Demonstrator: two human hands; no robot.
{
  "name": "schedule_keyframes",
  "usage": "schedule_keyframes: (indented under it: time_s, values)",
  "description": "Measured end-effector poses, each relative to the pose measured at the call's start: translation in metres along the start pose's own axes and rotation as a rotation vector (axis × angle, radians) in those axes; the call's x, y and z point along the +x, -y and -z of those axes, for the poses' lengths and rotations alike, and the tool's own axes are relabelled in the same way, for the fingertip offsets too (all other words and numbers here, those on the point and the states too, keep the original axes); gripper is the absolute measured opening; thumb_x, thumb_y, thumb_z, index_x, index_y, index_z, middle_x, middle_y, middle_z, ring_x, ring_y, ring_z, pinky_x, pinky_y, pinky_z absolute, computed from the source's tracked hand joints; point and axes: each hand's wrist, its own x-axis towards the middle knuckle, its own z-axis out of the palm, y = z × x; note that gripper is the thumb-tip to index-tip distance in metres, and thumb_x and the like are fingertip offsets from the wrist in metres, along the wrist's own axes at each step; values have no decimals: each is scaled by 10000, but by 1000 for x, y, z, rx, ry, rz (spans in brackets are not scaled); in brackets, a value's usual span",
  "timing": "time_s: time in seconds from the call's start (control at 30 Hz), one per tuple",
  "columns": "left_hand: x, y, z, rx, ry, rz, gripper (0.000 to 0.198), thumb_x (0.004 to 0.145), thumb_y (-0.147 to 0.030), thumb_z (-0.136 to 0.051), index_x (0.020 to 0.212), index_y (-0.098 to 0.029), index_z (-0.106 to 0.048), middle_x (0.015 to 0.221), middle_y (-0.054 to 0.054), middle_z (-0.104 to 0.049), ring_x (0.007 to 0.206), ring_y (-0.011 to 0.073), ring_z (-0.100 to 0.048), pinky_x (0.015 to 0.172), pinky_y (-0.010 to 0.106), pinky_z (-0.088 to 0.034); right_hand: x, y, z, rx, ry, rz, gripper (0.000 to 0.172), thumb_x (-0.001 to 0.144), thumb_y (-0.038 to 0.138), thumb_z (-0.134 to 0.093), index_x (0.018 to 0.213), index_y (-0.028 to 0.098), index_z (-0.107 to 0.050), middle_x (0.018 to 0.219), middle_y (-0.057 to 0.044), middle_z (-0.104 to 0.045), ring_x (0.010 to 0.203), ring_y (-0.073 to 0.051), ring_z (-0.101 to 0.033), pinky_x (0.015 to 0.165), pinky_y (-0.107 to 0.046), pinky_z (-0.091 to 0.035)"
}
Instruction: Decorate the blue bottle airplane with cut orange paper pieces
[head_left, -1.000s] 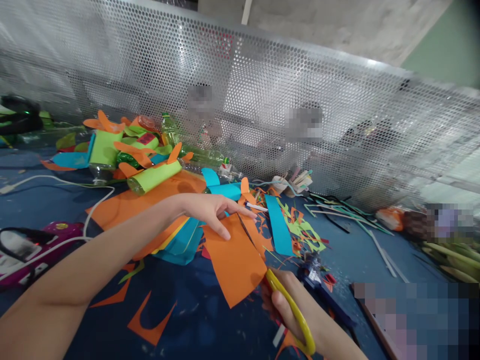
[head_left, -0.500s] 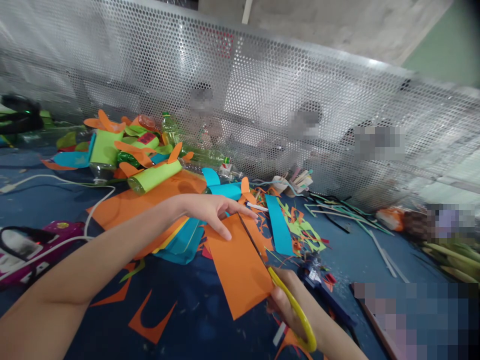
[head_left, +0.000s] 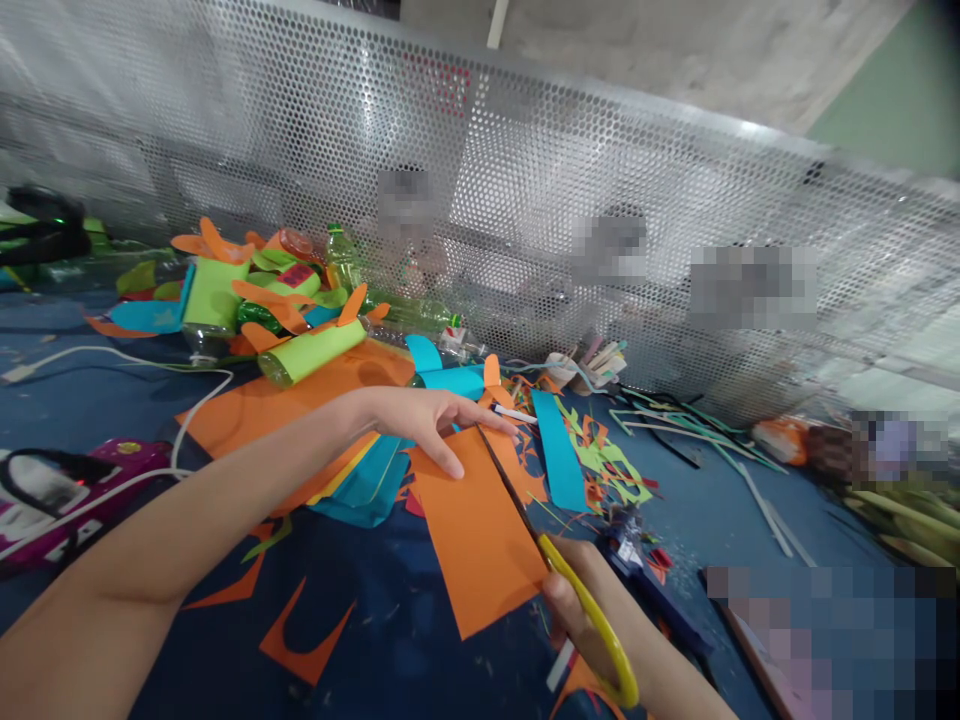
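My right hand (head_left: 581, 600) grips a pair of scissors (head_left: 592, 620) by the yellow handles. The dark blades run away from me along the right side of a sheet of orange paper (head_left: 476, 545), with a strip of orange to the right of them. At the sheet's far end is my left hand (head_left: 435, 425), its thumb on top and its index finger reaching past the blade tips. The other left fingers are partly hidden behind the hand and paper. A blue paper strip (head_left: 559, 450) lies to the right of the sheet.
Paper-wrapped bottles (head_left: 315, 352) are heaped at the back left, before a perforated metal screen (head_left: 525, 180). Lime paper scraps (head_left: 607, 455) lie to the right. A dark blue glue gun (head_left: 660, 595) is beside my right wrist; a white cable (head_left: 199, 410) curves at the left.
The scissors and my right hand have shifted slightly to the right and toward me. The sheet's near corner has moved slightly left. My left hand keeps nearly the same place.
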Motion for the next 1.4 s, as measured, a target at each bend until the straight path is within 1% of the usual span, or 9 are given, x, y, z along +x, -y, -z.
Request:
schedule_keyframes:
  time_s: [0.13, 0.27, 0.53, 0.67, 0.83, 0.93, 1.0, 1.13, 1.4]
  values:
    - [1, 1, 0, 19, 0, -22, 722, 683, -226, -741, 1332, -263, -427, 1349, 48, -477, 1257, 226, -415, 941, 308, -437, 2, -2, 0, -11, 27, 92, 637, 763, 785, -248, 711, 184, -455, 468, 57, -356, 408, -103, -432, 412, -222, -398]
    - [2, 2, -1, -12, 2, -15, 726, 676, -226, -744, 1329, -256, -429, 1390, 48, -428, 1274, 237, -396, 976, 331, -415, 2, -8, 2, -93, 27, 183, 640, 786, 764, -216, 712, 183, -474, 471, 28, -409, 436, -116, -417, 405, -229, -377]
    - [3, 2, -3, -49, 8, -4, 724, 669, -207, -749, 1322, -259, -439, 1372, 47, -452, 1255, 228, -423, 963, 320, -425, -1, -4, 0, -69, -6, 114, 623, 771, 781, -219, 688, 202, -431, 509, 23, -453, 430, -119, -481, 410, -235, -360]
    - [3, 2, -1, -15, -4, -7, 723, 677, -210, -745, 1326, -270, -433, 1409, 43, -406, 1287, 234, -381, 995, 334, -392, 0, -6, -1, -22, -13, 61, 621, 746, 803, -243, 653, 206, -388, 498, 40, -404, 431, -130, -525, 403, -225, -370]
    - [3, 1, -1, 50, -37, -30, 725, 648, -195, -762, 1304, -277, -465, 1418, 40, -399, 1324, 242, -316, 1051, 337, -318, 2, -6, 1, -64, -14, 109, 621, 774, 781, -203, 634, 200, -373, 525, 36, -405, 428, -96, -478, 382, -198, -319]
    - [2, 1, -1, 47, -36, 61, 690, 707, -205, -715, 1330, -281, -428, 1430, 42, -380, 1310, 263, -334, 1001, 321, -376, 0, 0, 5, -82, 1, 152, 610, 791, 761, -227, 654, 189, -391, 558, 35, -416, 476, -87, -463, 412, -190, -315]
    - [2, 2, 0, 5, -12, 122, 706, 720, -197, -698, 1348, -294, -392, 1414, 26, -405, 1289, 253, -367, 979, 301, -396, -1, 3, 8, -103, 24, 98, 623, 772, 778, -233, 642, 187, -382, 552, 37, -401, 454, -73, -423, 391, -188, -281]
    - [1, 3, 1, 55, -81, 176, 664, 729, -188, -668, 1328, -314, -410, 1437, -27, -368, 1332, 237, -293, 1011, 314, -366, -2, 3, 12, -55, 36, 34, 581, 790, 736, -327, 660, 176, -408, 563, 41, -415, 454, -62, -423, 404, -183, -278]
    - [3, 3, -1, 126, -211, 210, 676, 662, -192, -691, 1277, -363, -471, 1388, -37, -438, 1275, 255, -403, 950, 350, -438, 1, -4, 10, -46, -3, 133, 519, 819, 644, -426, 604, 172, -414, 531, 51, -391, 483, -62, -367, 440, -195, -250]
